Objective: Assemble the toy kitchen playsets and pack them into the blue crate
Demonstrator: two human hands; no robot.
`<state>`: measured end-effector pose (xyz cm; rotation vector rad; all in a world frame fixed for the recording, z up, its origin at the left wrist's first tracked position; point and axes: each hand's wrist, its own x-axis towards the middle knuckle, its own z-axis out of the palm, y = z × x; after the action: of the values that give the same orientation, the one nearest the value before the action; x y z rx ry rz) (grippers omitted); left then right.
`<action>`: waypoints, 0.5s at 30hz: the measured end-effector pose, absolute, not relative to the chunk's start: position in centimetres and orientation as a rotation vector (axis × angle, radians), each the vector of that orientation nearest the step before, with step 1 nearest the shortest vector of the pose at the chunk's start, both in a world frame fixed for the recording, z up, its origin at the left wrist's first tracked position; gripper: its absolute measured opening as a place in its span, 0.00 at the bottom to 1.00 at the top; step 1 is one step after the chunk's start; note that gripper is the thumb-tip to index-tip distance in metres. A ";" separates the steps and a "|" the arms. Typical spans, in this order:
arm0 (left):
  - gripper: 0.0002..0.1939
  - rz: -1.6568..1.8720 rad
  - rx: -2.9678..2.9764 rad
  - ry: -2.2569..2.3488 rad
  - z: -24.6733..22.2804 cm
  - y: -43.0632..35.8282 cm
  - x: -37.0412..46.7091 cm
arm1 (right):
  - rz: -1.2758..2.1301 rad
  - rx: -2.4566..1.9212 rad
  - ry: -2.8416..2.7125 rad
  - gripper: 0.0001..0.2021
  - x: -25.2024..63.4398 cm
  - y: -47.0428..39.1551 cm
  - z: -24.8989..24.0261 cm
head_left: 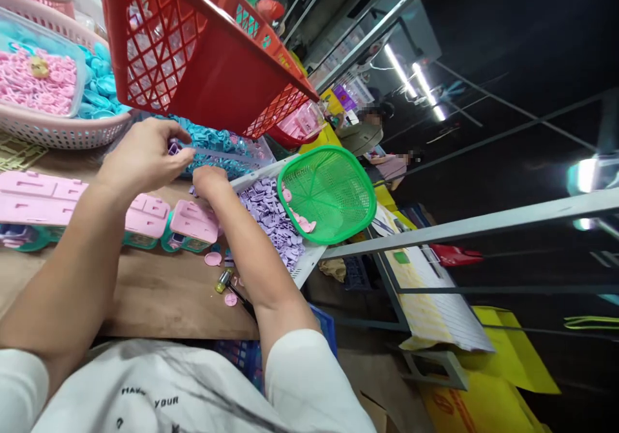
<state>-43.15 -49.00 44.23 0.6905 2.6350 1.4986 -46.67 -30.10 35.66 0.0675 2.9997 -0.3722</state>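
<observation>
Reaching forward over the table [164, 304], I have my left hand [145, 152] just below the red crate [217, 65], its fingers curled, thumb and forefinger a little apart. A small purple piece [173, 147] shows between them; I cannot tell whether I grip it. My right hand [210, 178] is near it, bent at the wrist. Its fingers are hidden, so I cannot tell whether they are open or closed.

Blue bits [213, 141] lie in a bin beyond my hands. Beneath my left forearm runs a row of toys [193, 220], pink on top and teal below. Purple bits [271, 210] fill a tray beside my right forearm, and a green basket [338, 181] sits tilted over them with some pink pieces [304, 221] inside. A hammer [224, 281] lies by my right forearm, among pink discs [213, 259]. To my left is a pink basket [72, 130]. Two people are farther off.
</observation>
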 end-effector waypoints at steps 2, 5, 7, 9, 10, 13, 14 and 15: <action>0.18 1.598 0.684 2.619 44.7 -49.0 -43.9 | -0.220 0.221 2.874 0.04 -48.3 -30.9 35.0; 0.17 1.623 0.678 2.570 44.5 -48.9 -44.7 | -0.084 0.327 2.755 0.12 -49.2 -31.5 34.4; 0.17 1.601 0.690 2.573 44.3 -48.8 -45.0 | -0.047 0.346 2.734 0.17 -49.2 -31.4 34.3; 0.17 1.594 0.696 2.578 44.2 -48.6 -45.1 | -0.030 0.352 2.726 0.20 -49.0 -31.3 34.2; 0.17 1.593 0.705 2.573 44.1 -48.6 -45.2 | -0.027 0.351 2.726 0.21 -48.8 -31.2 34.2; 0.17 1.557 0.735 2.562 43.7 -48.1 -45.4 | -0.038 0.325 2.733 0.22 -48.3 -31.2 34.0; 0.17 1.552 0.742 2.565 43.5 -48.0 -45.5 | -0.046 0.315 2.735 0.22 -48.1 -31.3 34.0; 0.16 1.557 0.745 2.569 43.4 -47.9 -45.6 | -0.056 0.307 2.735 0.23 -47.9 -31.4 34.0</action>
<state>-45.57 -47.87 43.35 0.7454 2.5691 1.5566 -47.91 -31.39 33.95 0.3066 2.7347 -0.0557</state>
